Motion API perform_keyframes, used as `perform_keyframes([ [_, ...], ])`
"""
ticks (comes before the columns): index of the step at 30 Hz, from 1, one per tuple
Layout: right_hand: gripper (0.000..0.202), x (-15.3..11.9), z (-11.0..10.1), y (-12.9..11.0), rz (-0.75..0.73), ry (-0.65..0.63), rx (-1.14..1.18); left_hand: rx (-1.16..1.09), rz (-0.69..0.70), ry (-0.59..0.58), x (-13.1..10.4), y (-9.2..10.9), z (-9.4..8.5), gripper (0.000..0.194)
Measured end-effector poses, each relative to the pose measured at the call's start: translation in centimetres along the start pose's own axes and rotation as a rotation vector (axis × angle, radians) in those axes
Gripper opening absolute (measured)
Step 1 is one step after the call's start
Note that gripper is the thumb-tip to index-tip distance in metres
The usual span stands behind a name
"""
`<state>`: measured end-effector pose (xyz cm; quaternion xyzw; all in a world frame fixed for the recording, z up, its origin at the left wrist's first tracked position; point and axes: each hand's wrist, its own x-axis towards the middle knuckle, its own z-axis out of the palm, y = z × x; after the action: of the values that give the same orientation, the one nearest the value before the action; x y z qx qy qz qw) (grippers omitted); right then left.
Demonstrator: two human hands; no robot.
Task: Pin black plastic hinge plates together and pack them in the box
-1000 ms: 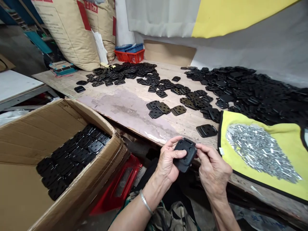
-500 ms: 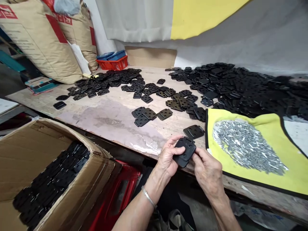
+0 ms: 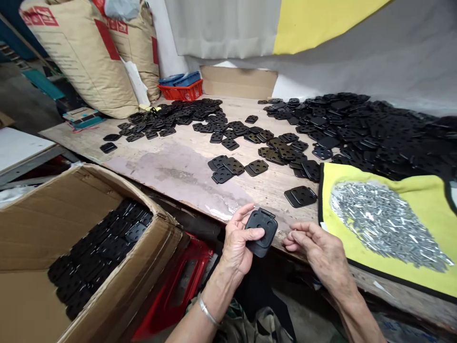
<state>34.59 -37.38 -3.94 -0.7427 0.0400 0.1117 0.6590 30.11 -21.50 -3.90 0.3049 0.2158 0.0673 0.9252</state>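
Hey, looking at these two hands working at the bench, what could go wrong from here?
The black part seems to be gripped by the left hand alone, at the front edge of the bench, so a slip might drop it off.
The right hand is close to the yellow cloth; a careless sweep could catch it and scatter the loose silver pins heaped there.

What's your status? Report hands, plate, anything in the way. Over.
Left hand gripping black plate. Right hand curled, apart from plate; contents unclear. Nothing visible between right hand and plate.
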Motion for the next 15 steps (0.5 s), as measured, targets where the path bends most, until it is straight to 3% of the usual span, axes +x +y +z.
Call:
perform_keyframes([
  [7,0.022,-1.4,3.5,-2.8,-0.168,0.142,0.32,-0.002,0.058,0.099,-1.3,0.1,-0.7,0.06],
  [15,0.018,-2.5,7.0,-1.7,-0.196,0.237,0.346,-0.035,0.104,0.096,-1.7,0.4,-1.6,0.058],
])
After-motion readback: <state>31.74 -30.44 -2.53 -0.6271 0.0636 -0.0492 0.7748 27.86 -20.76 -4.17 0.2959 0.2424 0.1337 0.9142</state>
